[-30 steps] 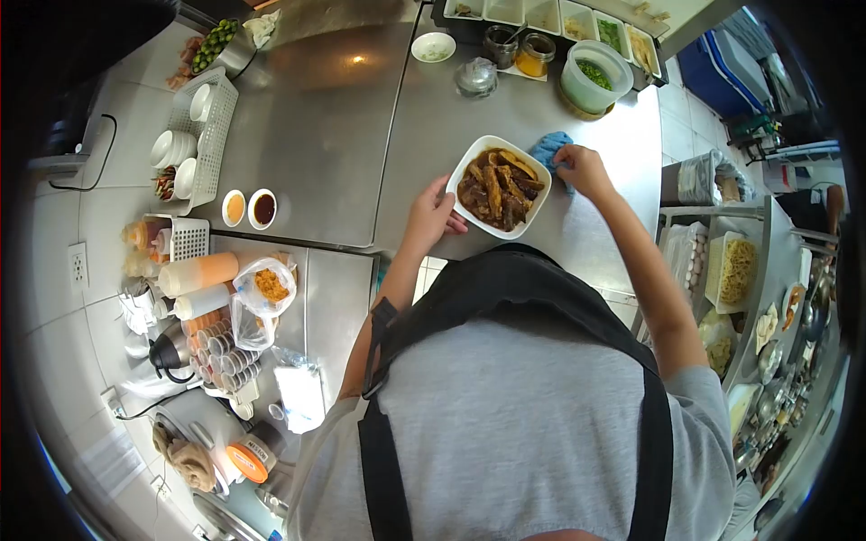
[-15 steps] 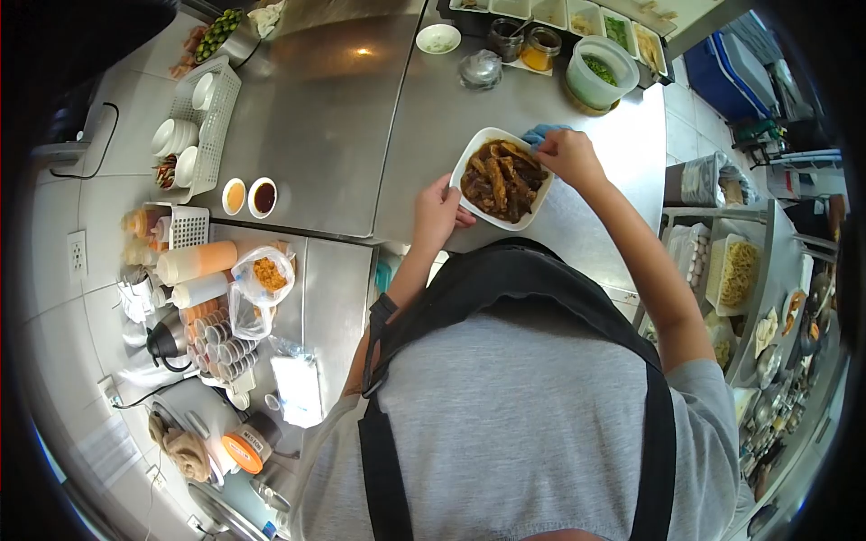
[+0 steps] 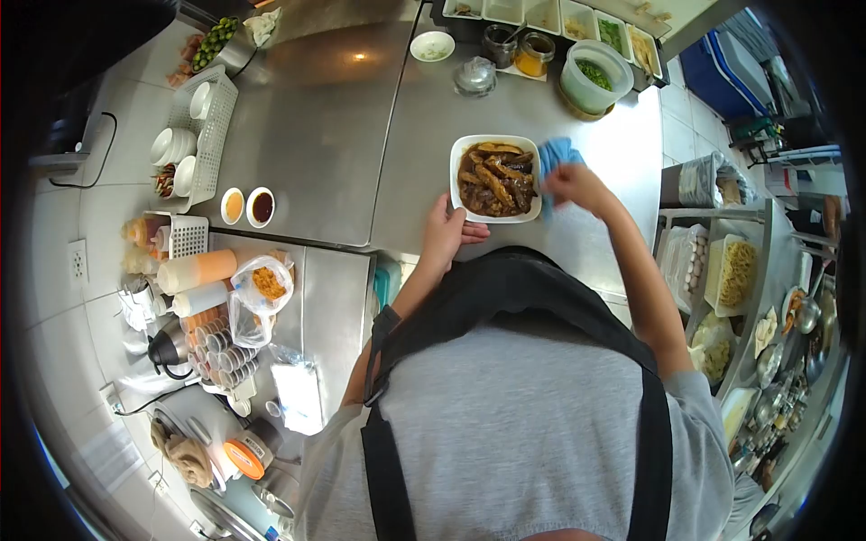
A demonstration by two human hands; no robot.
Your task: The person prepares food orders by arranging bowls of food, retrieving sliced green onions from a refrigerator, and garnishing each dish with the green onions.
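A white square bowl (image 3: 457,206) filled with brown sauced strips of food (image 3: 497,180) is in front of me over the steel counter. My left hand (image 3: 446,234) grips its near left corner, thumb at the rim and fingers along the near side. To the right of the bowl, my right hand (image 3: 577,187) is closed on a blue cloth (image 3: 559,153), which hangs down beside the bowl's right edge. Motion smears the right fingers a little.
Beyond the bowl stand a tub of chopped greens (image 3: 597,78), a jar of yellow sauce (image 3: 535,56), a dark jar (image 3: 499,43) and a small white dish (image 3: 433,46). Two sauce dishes (image 3: 261,207) sit at left, near a crate of bowls (image 3: 213,135). Squeeze bottles (image 3: 203,270) lie below.
The bowl has turned and now sits squarer to me, slightly left. My left hand has slid along its near corner. The blue cloth has come down the bowl's right side with my right hand.
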